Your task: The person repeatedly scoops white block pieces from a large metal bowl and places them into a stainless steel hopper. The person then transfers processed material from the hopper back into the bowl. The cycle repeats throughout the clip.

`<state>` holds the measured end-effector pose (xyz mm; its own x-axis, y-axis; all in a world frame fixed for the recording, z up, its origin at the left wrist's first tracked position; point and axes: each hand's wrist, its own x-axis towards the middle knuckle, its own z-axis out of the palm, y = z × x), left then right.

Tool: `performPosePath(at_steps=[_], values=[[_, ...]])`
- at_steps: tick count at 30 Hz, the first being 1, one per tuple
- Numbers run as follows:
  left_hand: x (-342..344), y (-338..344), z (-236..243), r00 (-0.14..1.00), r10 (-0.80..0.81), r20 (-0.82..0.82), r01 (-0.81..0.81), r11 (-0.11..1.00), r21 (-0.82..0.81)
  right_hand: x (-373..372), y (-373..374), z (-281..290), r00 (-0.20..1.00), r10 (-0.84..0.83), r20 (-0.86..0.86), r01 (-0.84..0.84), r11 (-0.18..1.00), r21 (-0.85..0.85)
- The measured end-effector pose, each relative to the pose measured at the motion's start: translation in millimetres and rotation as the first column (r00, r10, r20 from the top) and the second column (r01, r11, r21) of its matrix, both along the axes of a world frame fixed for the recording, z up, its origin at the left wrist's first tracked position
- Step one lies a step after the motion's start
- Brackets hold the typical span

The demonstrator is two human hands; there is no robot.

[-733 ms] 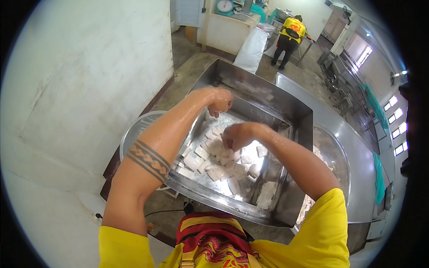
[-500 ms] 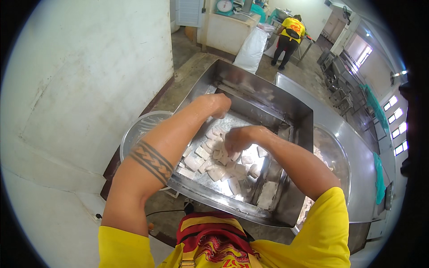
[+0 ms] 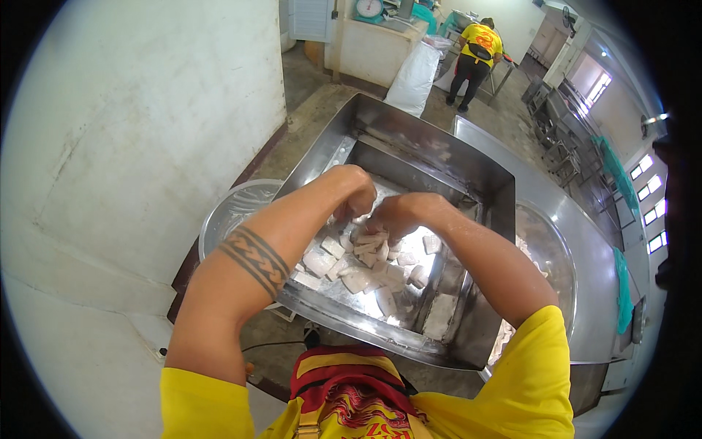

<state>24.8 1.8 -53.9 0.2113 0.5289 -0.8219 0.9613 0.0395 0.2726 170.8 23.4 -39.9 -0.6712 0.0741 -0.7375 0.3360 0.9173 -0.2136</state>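
Pale white chunks (image 3: 356, 279) lie loosely piled on the floor of a deep steel tray (image 3: 439, 154) with inner ledges. My left hand (image 3: 355, 197) is curled low over the upper part of the pile; whatever its fingers hold is hidden. My right hand (image 3: 391, 216) is just beside it, fingers bent down among the chunks and partly hidden, so I cannot make out what they grip. Both forearms are bare and wet, reaching over the tray's sides.
A round steel bowl (image 3: 223, 208) sits left of the tray. A steel counter (image 3: 592, 293) and basin (image 3: 547, 234) with pale pieces are at right. A white wall (image 3: 139, 132) is close at left. Behind are white sacks (image 3: 409, 84), a scale (image 3: 369, 9) and a co-worker (image 3: 479, 58) bent over.
My left hand has moved down into the tray, toward my right hand. My right hand has shifted slightly up and right, and chunks in the middle of the pile have shifted.
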Motion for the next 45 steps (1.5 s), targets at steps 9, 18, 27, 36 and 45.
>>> performPosePath(at_steps=[9,18,27,36,45], values=[[-4,1,0,0.981,-0.074,0.177,0.099,0.985,-0.138,-6,-30,-3,0.985,0.026,0.168,-0.03,0.999,0.02],[1,-7,1,0.953,0.181,0.242,-0.108,0.952,-0.287,-6,-16,46,0.896,-0.156,0.416,0.293,0.911,-0.289],[-5,1,12,0.961,0.01,0.276,-0.01,1.0,-0.003,-2,-66,-28,0.864,0.12,0.488,0.049,0.947,-0.319],[-19,5,46,0.975,0.12,0.186,-0.186,0.9,0.394,-12,-81,-7,0.881,0.175,-0.44,-0.101,0.977,0.186],[-17,-17,62,0.997,0.058,-0.06,-0.041,0.964,0.262,-12,-71,-51,0.815,0.426,-0.392,-0.386,0.905,0.181]])
